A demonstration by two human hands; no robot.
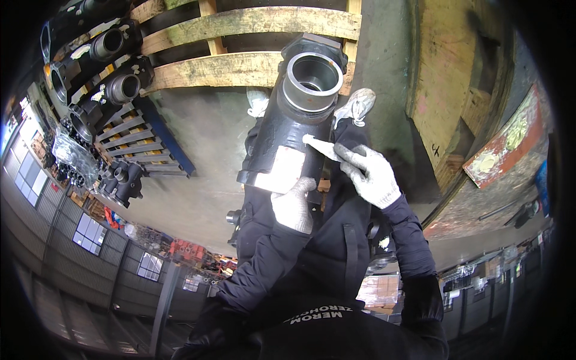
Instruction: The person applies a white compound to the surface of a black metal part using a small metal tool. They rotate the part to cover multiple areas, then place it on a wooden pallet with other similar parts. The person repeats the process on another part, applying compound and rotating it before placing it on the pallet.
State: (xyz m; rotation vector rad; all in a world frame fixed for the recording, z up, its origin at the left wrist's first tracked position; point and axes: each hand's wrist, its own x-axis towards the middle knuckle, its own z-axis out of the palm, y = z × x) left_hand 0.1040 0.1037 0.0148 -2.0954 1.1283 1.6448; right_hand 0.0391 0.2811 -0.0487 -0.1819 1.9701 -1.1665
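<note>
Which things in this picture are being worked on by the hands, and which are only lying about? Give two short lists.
In hand:
black cast housing, left hand under it
white marker in right hand

Lying about:
wooden pallet
row of black castings
blue pallet
small black casting

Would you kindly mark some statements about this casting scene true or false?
1. The left gloved hand rests under the black cast-metal housing. True.
2. The right gloved hand is empty. False: it holds a white strip against the housing.
3. The housing's machined grey ring opening is plugged. False: it is open.
4. Similar black castings lie on a wooden pallet. True.
</note>
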